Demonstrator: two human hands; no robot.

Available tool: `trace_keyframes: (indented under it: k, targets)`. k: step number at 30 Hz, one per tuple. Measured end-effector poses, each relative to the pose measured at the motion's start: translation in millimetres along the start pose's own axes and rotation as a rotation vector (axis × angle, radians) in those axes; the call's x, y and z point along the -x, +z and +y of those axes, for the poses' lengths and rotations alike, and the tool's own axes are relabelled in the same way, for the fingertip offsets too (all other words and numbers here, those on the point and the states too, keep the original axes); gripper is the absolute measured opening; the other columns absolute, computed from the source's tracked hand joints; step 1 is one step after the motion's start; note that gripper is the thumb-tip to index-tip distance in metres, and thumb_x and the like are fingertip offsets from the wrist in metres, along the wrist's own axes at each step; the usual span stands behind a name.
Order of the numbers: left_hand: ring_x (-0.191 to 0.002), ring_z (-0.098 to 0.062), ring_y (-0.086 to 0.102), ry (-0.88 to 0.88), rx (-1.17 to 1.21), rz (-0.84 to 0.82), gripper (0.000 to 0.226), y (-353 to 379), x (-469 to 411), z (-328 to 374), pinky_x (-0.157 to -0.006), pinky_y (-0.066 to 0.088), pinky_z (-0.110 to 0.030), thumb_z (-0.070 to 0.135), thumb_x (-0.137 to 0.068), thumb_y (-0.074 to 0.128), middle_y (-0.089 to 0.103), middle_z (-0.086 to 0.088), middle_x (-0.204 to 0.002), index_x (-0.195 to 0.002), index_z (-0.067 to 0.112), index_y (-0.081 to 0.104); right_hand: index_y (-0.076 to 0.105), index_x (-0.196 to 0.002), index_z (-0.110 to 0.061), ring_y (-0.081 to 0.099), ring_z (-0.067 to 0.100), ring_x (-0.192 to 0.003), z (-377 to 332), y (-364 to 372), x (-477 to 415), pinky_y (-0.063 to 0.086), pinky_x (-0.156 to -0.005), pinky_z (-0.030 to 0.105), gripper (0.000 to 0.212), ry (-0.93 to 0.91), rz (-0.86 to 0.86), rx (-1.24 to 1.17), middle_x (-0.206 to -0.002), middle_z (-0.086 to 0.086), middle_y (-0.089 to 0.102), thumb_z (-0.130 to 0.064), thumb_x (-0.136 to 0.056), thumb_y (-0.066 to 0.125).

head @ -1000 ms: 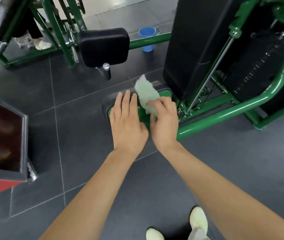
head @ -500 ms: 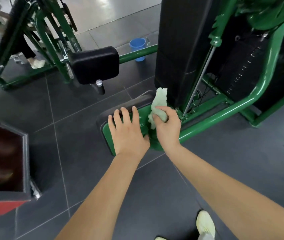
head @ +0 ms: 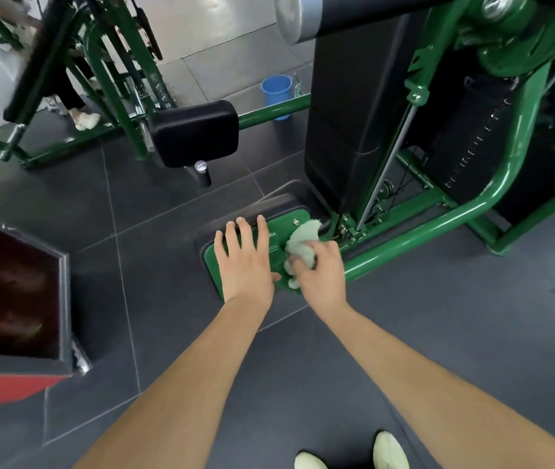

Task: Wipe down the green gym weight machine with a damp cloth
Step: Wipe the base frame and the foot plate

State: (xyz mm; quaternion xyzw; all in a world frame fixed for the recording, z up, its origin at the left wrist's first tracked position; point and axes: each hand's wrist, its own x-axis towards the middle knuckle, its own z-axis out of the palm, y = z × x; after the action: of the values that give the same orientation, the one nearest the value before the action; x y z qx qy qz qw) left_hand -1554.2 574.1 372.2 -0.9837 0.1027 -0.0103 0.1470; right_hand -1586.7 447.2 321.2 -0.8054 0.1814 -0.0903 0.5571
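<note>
While the left hand (head: 247, 262) lies flat with straight fingers on the near-left part of the green footplate (head: 281, 226), the right hand (head: 321, 270) grips the bunched pale cloth (head: 301, 247) against the plate's right side, near the frame tube (head: 414, 231). To clean it well, press the cloth flatter, sweep in overlapping passes toward the bolts and far edge, then shift the bracing hand to reach beneath it

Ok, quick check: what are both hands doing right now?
Left hand: open, fingers straight, resting flat on the green plate.
Right hand: gripping the cloth against the plate.
</note>
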Motion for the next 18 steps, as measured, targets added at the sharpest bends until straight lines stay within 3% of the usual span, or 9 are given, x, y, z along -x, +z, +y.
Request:
trace_keyframes:
  k: [4, 8, 10, 12, 14, 18]
  targets:
    - [-0.154, -0.042, 0.015, -0.014, -0.050, -0.023, 0.113, 0.2, -2.4, 1.3, -0.127, 0.012, -0.057, 0.053, -0.091, 0.070, 0.013, -0.022, -0.166, -0.163, 0.013, -0.008, 0.053, -0.141, -0.014, 0.055, 0.012, -0.121, 7.0, 20.2, 25.2, 0.048, -0.105, 0.038, 0.044, -0.032, -0.156, -0.023, -0.134, -0.003, 0.057, -0.021, -0.097, 0.053]
    - [-0.153, -0.042, 0.019, -0.034, -0.062, -0.040, 0.105, -5.9, -3.6, 5.2, -0.127, 0.015, -0.056, 0.034, -0.091, 0.069, 0.016, -0.022, -0.165, -0.163, 0.014, -0.005, 0.048, -0.153, -0.012, 0.035, 0.009, -0.149, 19.9, 2.9, 35.3, 0.029, -0.124, 0.031, 0.048, -0.091, -0.278, 0.046, -0.160, -0.001, 0.043, -0.033, -0.110, 0.040]
    - [-0.153, -0.042, 0.019, -0.026, -0.073, -0.066, 0.107, -7.1, -4.7, 4.8, -0.127, 0.015, -0.056, 0.033, -0.090, 0.069, 0.015, -0.022, -0.165, -0.163, 0.014, -0.007, 0.057, -0.146, -0.011, 0.044, 0.010, -0.142, 22.7, -0.6, 33.3, 0.038, -0.118, 0.030, 0.044, -0.178, -0.270, 0.134, -0.154, -0.002, 0.050, -0.033, -0.109, 0.048]
    - [-0.153, -0.041, 0.019, -0.019, -0.080, -0.087, 0.120, -7.4, -6.1, 3.0, -0.127, 0.017, -0.055, 0.043, -0.084, 0.078, 0.016, -0.021, -0.164, -0.163, 0.015, -0.007, 0.065, -0.126, -0.013, 0.057, 0.014, -0.116, 20.7, 6.5, 27.6, 0.051, -0.096, 0.031, 0.032, -0.227, -0.191, 0.209, -0.128, -0.005, 0.061, -0.033, -0.100, 0.066]
    - [-0.152, -0.040, 0.021, -0.026, -0.082, -0.094, 0.133, -7.7, -7.9, 1.4, -0.127, 0.018, -0.054, 0.054, -0.073, 0.086, 0.018, -0.019, -0.163, -0.162, 0.016, -0.005, 0.058, -0.106, -0.018, 0.053, 0.016, -0.095, 12.4, 15.6, 21.5, 0.048, -0.076, 0.031, 0.029, -0.202, -0.117, 0.228, -0.103, -0.008, 0.057, -0.030, -0.089, 0.078]
    - [-0.152, -0.039, 0.021, -0.044, -0.078, -0.084, 0.125, -5.6, -7.4, 4.8, -0.127, 0.017, -0.053, 0.039, -0.077, 0.085, 0.020, -0.019, -0.164, -0.163, 0.017, -0.003, 0.051, -0.101, -0.017, 0.050, 0.018, -0.097, 14.0, 27.4, 17.7, 0.047, -0.074, 0.031, 0.036, -0.201, -0.085, 0.285, -0.102, -0.004, 0.056, -0.026, -0.084, 0.081]
